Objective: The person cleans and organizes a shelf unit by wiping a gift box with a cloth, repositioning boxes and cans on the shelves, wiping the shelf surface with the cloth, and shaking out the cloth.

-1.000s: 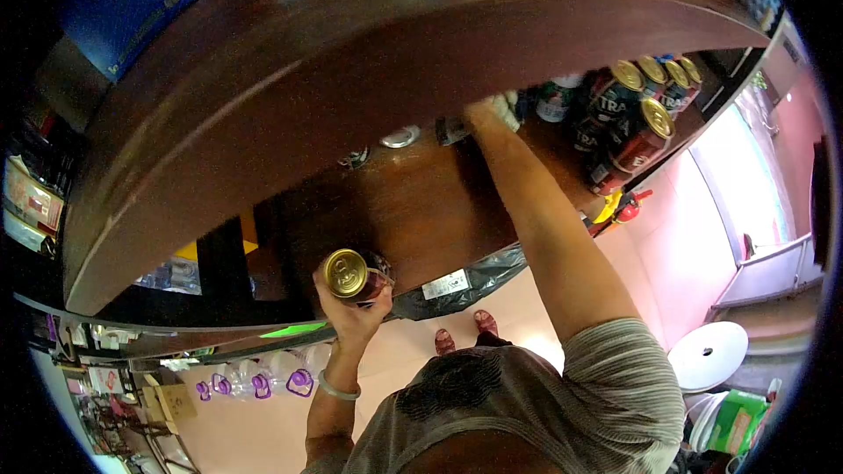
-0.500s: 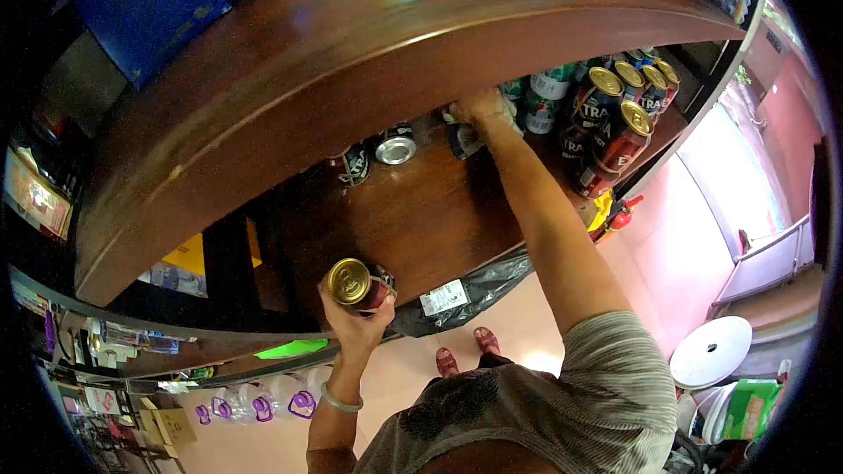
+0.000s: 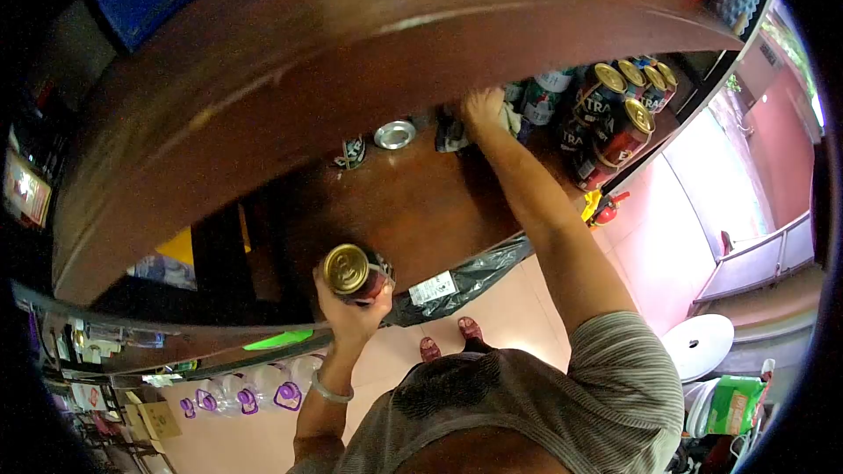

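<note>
My left hand (image 3: 353, 312) is wrapped round a dark red drink can (image 3: 349, 271), its gold lid facing up, at the front of the brown shelf (image 3: 395, 219). Deep under the overhanging wooden top, my right hand (image 3: 483, 112) is closed on a pale, crumpled cloth (image 3: 509, 119); its fingertips are partly hidden. Just left of that hand is a dark item (image 3: 451, 133), too shadowed to name. Farther left sit a can with a silver end (image 3: 394, 134) and a black can (image 3: 352, 153), both partly covered by the overhang.
Several black and red cans (image 3: 625, 136) stand grouped at the shelf's right end, beside green-labelled bottles (image 3: 542, 98). Black plastic (image 3: 479, 279) hangs at the front edge. Clear jugs with purple handles (image 3: 248, 400) stand on the floor. A fire extinguisher (image 3: 612, 208) is at the right.
The view has shifted slightly. My right hand has moved a little within the shelf, with the cloth. My left hand still holds the can in about the same place.
</note>
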Tool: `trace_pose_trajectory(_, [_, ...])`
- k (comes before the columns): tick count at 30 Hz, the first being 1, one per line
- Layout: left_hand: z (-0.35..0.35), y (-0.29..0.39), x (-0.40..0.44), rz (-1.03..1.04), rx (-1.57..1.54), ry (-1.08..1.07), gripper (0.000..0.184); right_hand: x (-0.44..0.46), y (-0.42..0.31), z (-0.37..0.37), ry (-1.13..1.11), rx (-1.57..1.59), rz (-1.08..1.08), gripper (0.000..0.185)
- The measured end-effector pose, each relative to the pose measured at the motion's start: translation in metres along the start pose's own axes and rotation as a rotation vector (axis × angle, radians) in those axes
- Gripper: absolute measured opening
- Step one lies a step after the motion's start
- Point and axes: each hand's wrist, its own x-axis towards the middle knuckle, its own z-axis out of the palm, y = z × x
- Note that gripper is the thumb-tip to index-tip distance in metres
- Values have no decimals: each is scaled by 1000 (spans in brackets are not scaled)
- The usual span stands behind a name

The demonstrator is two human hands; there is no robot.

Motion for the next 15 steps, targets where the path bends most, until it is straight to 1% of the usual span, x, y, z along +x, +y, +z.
trace_pose_trajectory(1, [0, -5, 1, 40, 28, 6, 70, 13, -2, 7, 43, 16, 19, 34])
trace_pose_trajectory(3, [-2, -18, -3, 108, 95, 12, 66, 17, -5, 14, 213, 23, 25, 31])
trace_pose_trajectory(4, [-3, -24, -8, -60, 1, 38, 78, 17, -4, 19, 261, 27, 27, 30])
trace_pose_trajectory(7, [-3, -18, -7, -83, -28, 28, 78, 18, -2, 20, 368, 31, 6, 28])
trace_pose_trajectory(10, [-3, -23, -6, 95, 44, -1, 63, 24, -1, 26, 466, 6, -25, 27])
trace_pose_trajectory(11, [0, -17, -5, 88, 20, 8, 62, 31, 0, 29, 531, -7, -52, 28])
trace_pose_trajectory(13, [4, 0, -2, 76, -29, 27, 61, 43, 6, 43, 740, -11, -147, 29])
trace_pose_trajectory(14, [4, -2, -2, 50, -31, 41, 60, 49, 11, 54, 922, 11, -220, 29])
trace_pose_trajectory(15, [6, 2, -2, 0, -87, 47, 63, 48, 15, 53, 674, -74, -213, 26])
